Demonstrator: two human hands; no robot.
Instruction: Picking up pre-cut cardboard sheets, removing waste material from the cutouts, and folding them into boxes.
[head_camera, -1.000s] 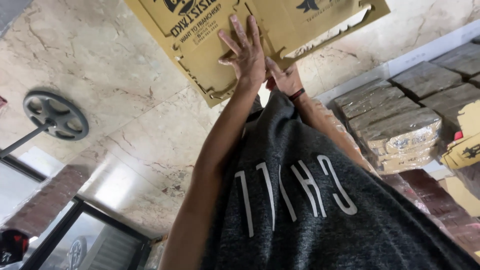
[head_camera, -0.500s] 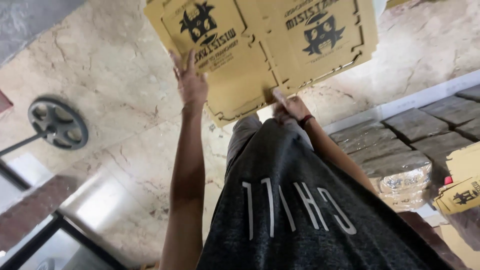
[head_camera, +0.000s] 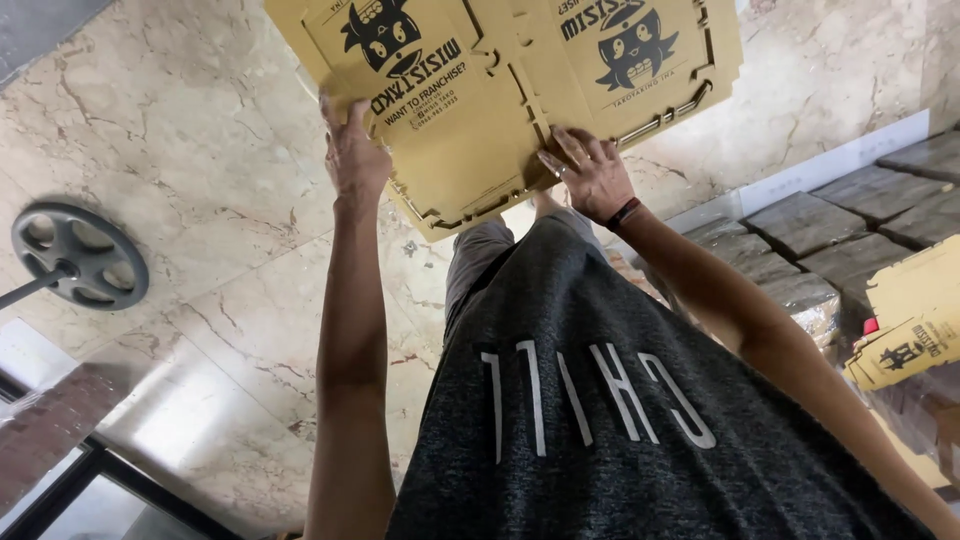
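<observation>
A flat, unfolded yellow cardboard box blank (head_camera: 500, 90) with black printed cartoon figures is held out in front of me above the marble floor. My left hand (head_camera: 352, 150) grips its near-left edge, fingers over the printed face. My right hand (head_camera: 592, 172), with a dark band on the wrist, presses against the blank's near edge at the middle, fingers spread on the card. Below the hands I see my grey shirt and grey shorts.
Beige marble floor (head_camera: 200, 200) spreads below. A round metal weight plate on a bar (head_camera: 78, 258) lies at the left. Wrapped stacks of brown bundles (head_camera: 800, 230) and another yellow box (head_camera: 905, 340) sit at the right. A dark-framed glass pane (head_camera: 60, 480) is at lower left.
The cardboard blank has shifted up and to the right in view. My left hand moved from the middle of the card to its left edge; my right hand now presses the near edge.
</observation>
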